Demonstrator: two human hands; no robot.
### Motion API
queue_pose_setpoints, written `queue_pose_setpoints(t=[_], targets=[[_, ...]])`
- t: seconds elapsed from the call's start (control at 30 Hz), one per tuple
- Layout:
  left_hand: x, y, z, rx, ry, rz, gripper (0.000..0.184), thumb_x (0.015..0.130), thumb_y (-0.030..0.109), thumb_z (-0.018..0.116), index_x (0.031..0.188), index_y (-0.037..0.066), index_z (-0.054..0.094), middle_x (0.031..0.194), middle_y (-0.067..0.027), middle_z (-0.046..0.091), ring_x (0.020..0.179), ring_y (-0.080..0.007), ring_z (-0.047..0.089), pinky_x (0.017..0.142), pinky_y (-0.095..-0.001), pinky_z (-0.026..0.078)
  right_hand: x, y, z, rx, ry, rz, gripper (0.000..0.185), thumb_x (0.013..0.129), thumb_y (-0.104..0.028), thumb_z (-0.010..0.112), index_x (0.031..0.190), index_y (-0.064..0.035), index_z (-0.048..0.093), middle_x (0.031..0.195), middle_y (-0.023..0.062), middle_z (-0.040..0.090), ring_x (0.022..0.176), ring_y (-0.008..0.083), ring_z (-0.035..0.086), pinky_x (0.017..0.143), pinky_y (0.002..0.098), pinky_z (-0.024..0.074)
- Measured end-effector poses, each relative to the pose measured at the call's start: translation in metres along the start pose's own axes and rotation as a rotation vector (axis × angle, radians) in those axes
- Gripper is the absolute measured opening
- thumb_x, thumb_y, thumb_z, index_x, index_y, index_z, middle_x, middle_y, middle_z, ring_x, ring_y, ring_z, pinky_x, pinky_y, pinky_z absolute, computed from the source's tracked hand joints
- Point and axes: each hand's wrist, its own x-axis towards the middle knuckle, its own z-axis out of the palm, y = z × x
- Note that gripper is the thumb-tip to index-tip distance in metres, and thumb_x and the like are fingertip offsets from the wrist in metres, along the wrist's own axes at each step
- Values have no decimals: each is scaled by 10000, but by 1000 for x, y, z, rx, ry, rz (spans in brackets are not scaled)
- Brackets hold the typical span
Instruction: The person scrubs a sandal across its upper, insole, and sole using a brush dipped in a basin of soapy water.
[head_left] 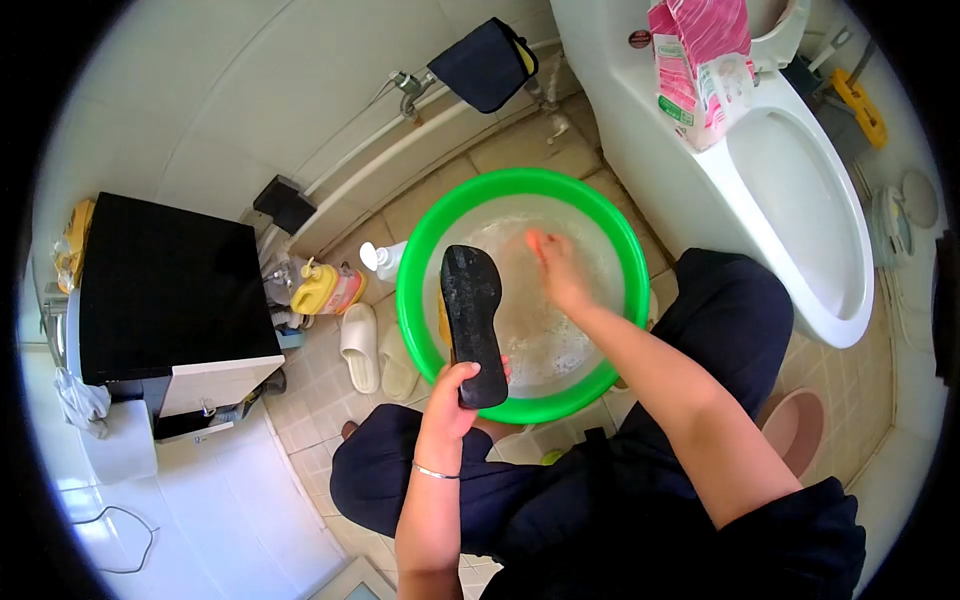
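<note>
Work looks midway: left grip [452, 398] clamps the pale-streaked shoe [472, 312] over the sudsy basin [545, 408]; blurred right grip [563, 275], cannot tell.

Shoe [472, 305], black sole to camera, toe end pointing away, is gripped at the heel by the L hand [447, 405] above the L side of a basin [411, 265]. Sole has pale scuffs & narrows mid-length. Basin, round w/ bright-green rim, sits on floor [505, 152] w/ cloudy, sudsy water [535, 335] inside.
</note>
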Motion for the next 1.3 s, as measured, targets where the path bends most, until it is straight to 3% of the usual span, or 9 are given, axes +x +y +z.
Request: queue_pose_setpoints(t=[0.17, 0.23, 0.37, 0.53, 0.63, 0.97, 1.17, 1.23, 1.3], targets=[[-1, 11, -5, -124, 29, -53, 486, 768, 159, 539, 1186, -85, 486, 1025, -235, 614, 921, -341, 626, 840, -432, 510, 1, 34, 35, -75, 149, 132, 423, 904, -116, 503, 1326, -120, 468, 1349, 103, 464, 1138, 330, 502, 986, 409, 389], [4, 14, -7, -63, 53, -74, 505, 773, 181, 535, 1203, -76, 475, 1023, -232, 613, 892, -343, 631, 827, -431, 514, 3, 12, 35, 977, -275, 17, 423, 896, -137, 534, 1318, -138, 498, 1374, 93, 460, 1172, 278, 502, 1001, 375, 376], [13, 16, -11, -5, 43, -101, 454, 775, 181, 531, 1163, -52, 499, 1009, -204, 618, 859, -324, 638, 780, -437, 536, -48, -67, -17, 414, -318, -581, 407, 885, -223, 571, 1282, -139, 538, 1339, 76, 504, 1157, 247, 519, 960, 346, 393], [2, 4, -8, 89, 63, -54, 436, 752, 188, 550, 1133, -22, 523, 955, -166, 624, 832, -311, 642, 734, -477, 553, 0, -49, -6, 443, -195, -286, 352, 888, -198, 541, 1232, -132, 573, 1295, 54, 539, 1148, 242, 532, 969, 389, 418], [7, 6, -16, -40, 49, -129, 449, 752, 196, 546, 1135, -38, 518, 961, -170, 624, 830, -311, 645, 738, -472, 555, -26, -62, -10, 432, -230, -560, 355, 900, -200, 515, 1246, -132, 559, 1288, 43, 543, 1129, 266, 541, 973, 389, 430], [-11, 15, -20, 97, -220, 87, 590, 729, 278, 563, 1198, -66, 466, 941, -211, 604, 718, -302, 643, 631, -377, 544, 16, 19, 24, 328, -257, -155, 326, 894, -204, 545, 1211, -136, 583, 1219, 82, 585, 1073, 325, 570, 926, 368, 450], [-8, 10, -26, 37, 70, 50, 509, 779, 269, 522, 1168, -59, 503, 934, -205, 617, 731, -313, 642, 649, -400, 542, -3, 10, 10, -124, 373, 169, 385, 924, -127, 512, 1308, -110, 513, 1324, 42, 530, 1157, 176, 513, 915, 327, 404], [-2, 9, -22, 22, 73, 46, 489, 783, 254, 524, 1159, -57, 508, 937, -193, 622, 756, -305, 644, 671, -421, 546, -1, 3, 15, 931, -322, 423, 401, 926, -165, 520, 1326, -149, 500, 1350, 15, 505, 1224, 196, 467, 1024, 330, 357], [2, 10, -18, 21, 123, 2, 470, 785, 237, 528, 1162, -44, 510, 949, -177, 627, 790, -290, 646, 692, -429, 549, -8, -14, 18, 1078, -425, 111, 420, 929, -211, 527, 1339, -128, 487, 1363, 9, 490, 1232, 147, 449, 1025, 320, 351]])
